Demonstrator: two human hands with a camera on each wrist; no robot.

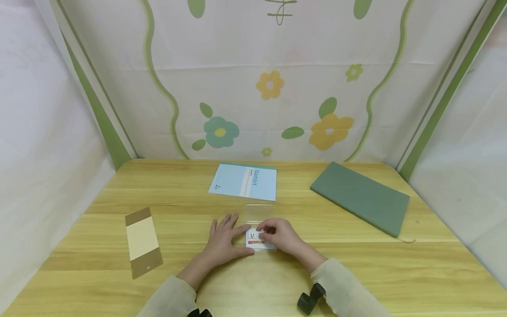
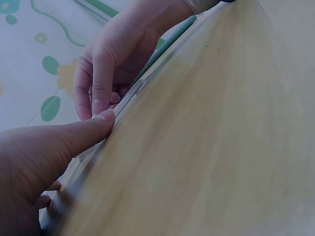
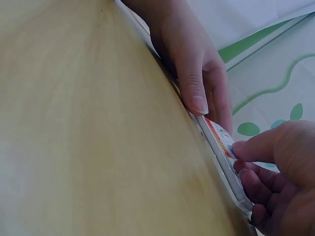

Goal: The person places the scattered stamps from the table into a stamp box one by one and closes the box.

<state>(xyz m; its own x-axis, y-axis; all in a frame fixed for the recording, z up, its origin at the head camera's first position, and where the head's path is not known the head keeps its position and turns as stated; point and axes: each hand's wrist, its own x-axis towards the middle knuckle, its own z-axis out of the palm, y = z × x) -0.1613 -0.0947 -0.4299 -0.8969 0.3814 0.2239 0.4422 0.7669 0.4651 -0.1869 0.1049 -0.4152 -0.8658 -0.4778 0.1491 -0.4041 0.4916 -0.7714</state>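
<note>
Hands at clear case (image 1: 258,213): left one (image 1: 222,243) splayed against its edge, right one (image 1: 283,235) curled, grip unclear.

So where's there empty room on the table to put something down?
Bare wood lies between the brown-and-cream card and left hand, and between the right hand and green notebook. It's crowded around the clear case, with both hands there and the blue notebook close behind.

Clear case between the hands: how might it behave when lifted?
The clear case is probably stiff, since its edges look straight. What looks like its open lid could swing, as it lies flat beyond the printed card. Lying flat and thin, the case seems unlikely to roll.
</note>
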